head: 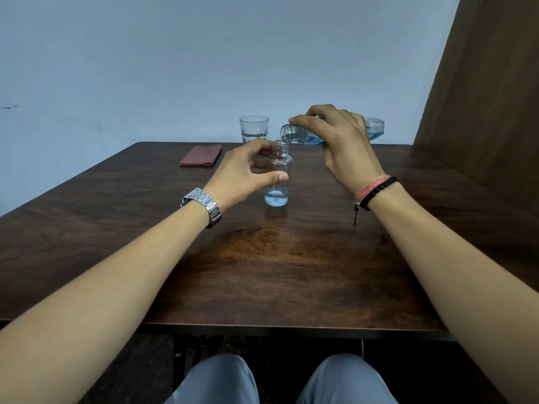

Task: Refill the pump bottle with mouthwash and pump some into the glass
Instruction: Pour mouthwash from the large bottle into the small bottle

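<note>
Pouring: right hand [338, 141] grasping tilted mouthwash bottle [300, 135], mouth above small bottle [276, 182] | left hand [248, 170] curled around small bottle | glass [254, 129] behind, on table [262, 258]

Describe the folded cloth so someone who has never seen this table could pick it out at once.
Start at the dark wooden table and look to its far edge by the pale wall. Left of the drinking glass lies the folded cloth, flat on the wood. It is the only reddish, opaque, soft item; its neighbours are clear containers.

Glossy wooden table [262, 272], clear plastic bottle [277, 185]
</note>
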